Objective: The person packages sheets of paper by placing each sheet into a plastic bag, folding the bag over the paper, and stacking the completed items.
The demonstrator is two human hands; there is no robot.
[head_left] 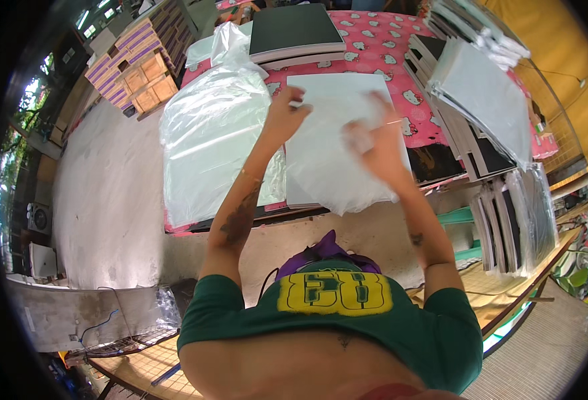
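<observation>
White stack (331, 85) sits at the counter's (369, 65) near edge, about mid-width, squarely in front of the person; presumably put there so both arms reach over it without stretching. Clear film (347, 197) lies over its near part and droops past the near edge, rumpled and loose. Left hand (287, 115) is over the stack's left side, grip narrow: thumb and fingers a little apart, nothing visible between them. Right hand (376, 143) is over the right half, motion-blurred, with film at or right beside the fingers; can't tell if that grip is closed on it. Hands are apart, one per side, which would suit keeping thin film spread rather than bunched. Just left, along the near edge toward the left corner, a plastic-covered pile (217, 143) lies flat, likely parked within reach of the left arm. Black-topped stack (297, 30) is beyond, toward the far edge, out of the work spot. Right edge carries leaning boards (477, 90), some in plastic, overlapping at a slant, probably to save room. Below the near right corner, wrapped boards (517, 223) stand on edge. Cartons (137, 63) are piled well off the left edge.
</observation>
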